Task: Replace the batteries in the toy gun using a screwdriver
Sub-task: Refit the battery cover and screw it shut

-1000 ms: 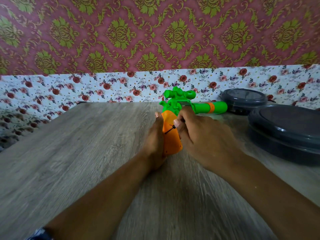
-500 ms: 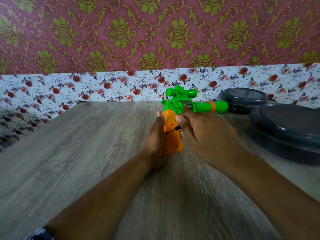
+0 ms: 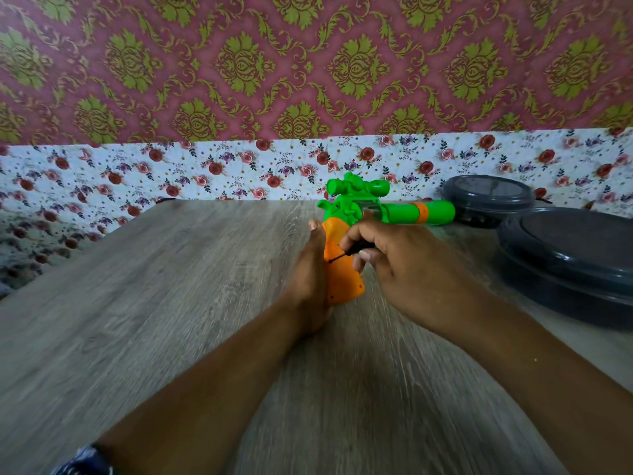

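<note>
The toy gun (image 3: 363, 214) is green with a scope on top, an orange band on its barrel and an orange grip (image 3: 342, 279). It stands over the wooden table (image 3: 171, 303), barrel pointing right. My left hand (image 3: 308, 282) grips the orange handle from the left side; its fingers are hidden behind the grip. My right hand (image 3: 404, 265) pinches a small black screwdriver (image 3: 346, 253), whose thin tip touches the orange grip's side.
Two dark grey lidded round containers stand at the right: a large one (image 3: 568, 265) near my right forearm and a smaller one (image 3: 488, 198) behind the gun's barrel. A floral-papered wall closes the table's far edge.
My right hand has drawn back to the right, so more of the screwdriver's shaft shows. The gun and my left hand stay almost still.
</note>
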